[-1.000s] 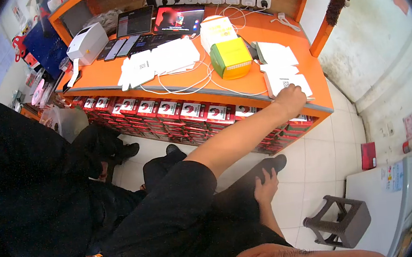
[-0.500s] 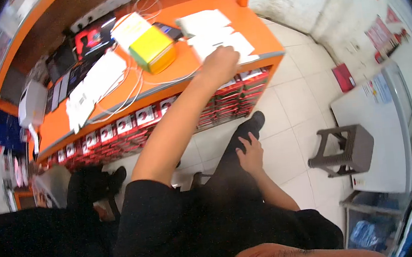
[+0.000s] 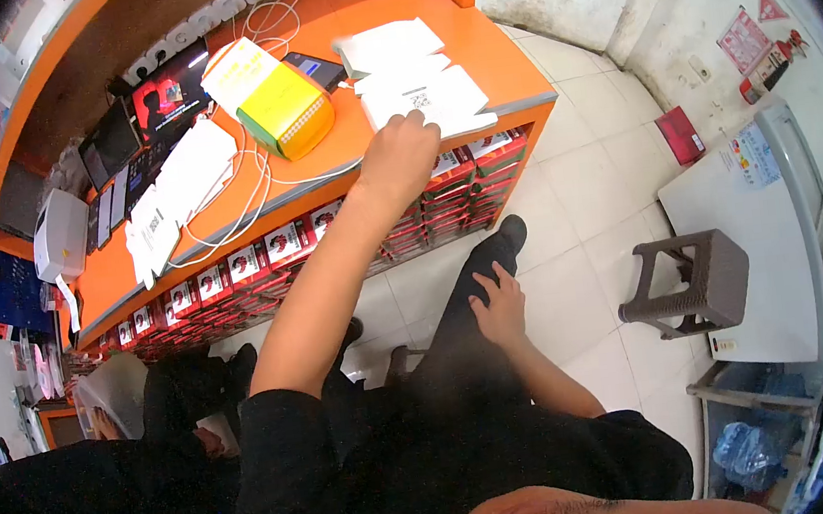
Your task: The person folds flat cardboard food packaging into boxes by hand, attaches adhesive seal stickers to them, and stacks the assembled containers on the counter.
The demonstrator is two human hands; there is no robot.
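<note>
My left hand (image 3: 401,160) is at the front edge of the orange desk, its fingers curled down beside a stack of white paper sheets (image 3: 460,96). A black printed square code (image 3: 419,100) shows on the top sheet, just beyond the fingertips. What the fingers hold, if anything, is hidden under the hand. Behind that stack lies another white stack (image 3: 394,46). My right hand (image 3: 500,305) rests on my dark-trousered leg with fingers spread, holding nothing. To the left of the papers stands a yellow, green and white box (image 3: 288,109), with a phone (image 3: 317,69) behind it.
White cables (image 3: 259,188) loop over the desk (image 3: 347,123) near more white sheets (image 3: 187,175) and a small white printer (image 3: 65,233). Red boxes (image 3: 285,245) fill the shelf below. A brown stool (image 3: 690,283) stands at right by a white fridge (image 3: 752,251). Another person's hand (image 3: 105,425) shows at lower left.
My left hand has drawn back and to the left across the papers, uncovering the printed code. My right hand stays on the leg. The view has shifted slightly.
</note>
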